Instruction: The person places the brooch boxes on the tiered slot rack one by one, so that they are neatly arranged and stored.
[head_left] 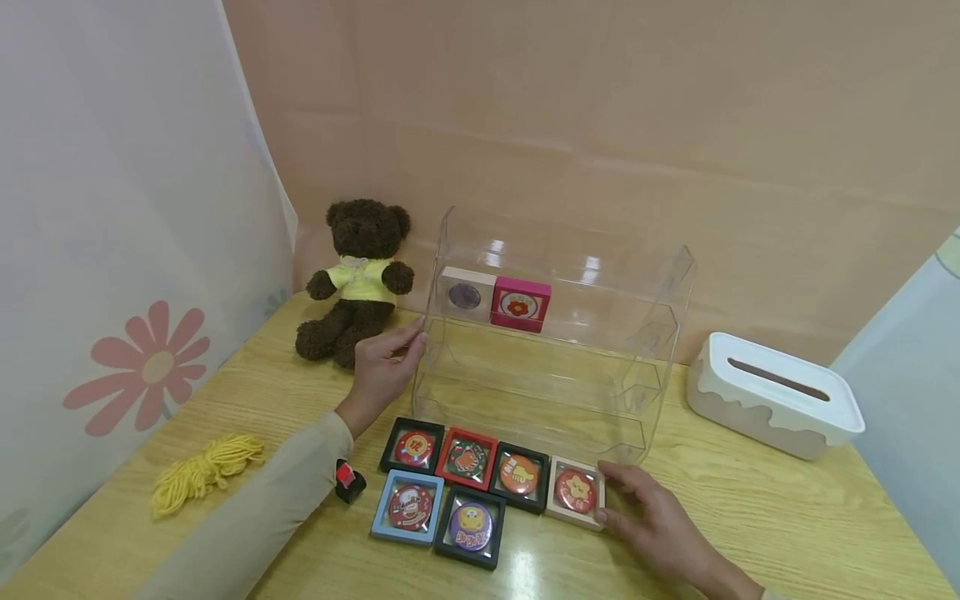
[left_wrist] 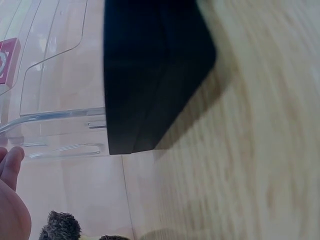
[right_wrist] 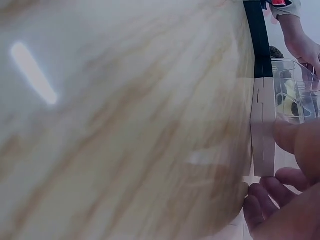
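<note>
A clear acrylic display rack (head_left: 540,375) with tiers stands on the table. My left hand (head_left: 386,367) pinches its left side panel between thumb and fingers. On the upper tier sit a white framed badge (head_left: 467,293) and a magenta framed badge (head_left: 521,303), side by side. In front of the rack, several framed badges lie flat in two rows. At the right end of the back row is a pale wood-coloured framed badge (head_left: 575,492). My right hand (head_left: 660,521) grips it at its right side, thumb and fingers at the corners; the right wrist view shows its edge (right_wrist: 263,130) on the table.
A brown teddy bear (head_left: 363,275) in a yellow shirt sits left of the rack. A yellow yarn bundle (head_left: 208,472) lies at the left. A white tissue box (head_left: 772,396) stands at the right. Black-framed badges (head_left: 471,528) and a blue-framed badge (head_left: 407,506) lie nearby.
</note>
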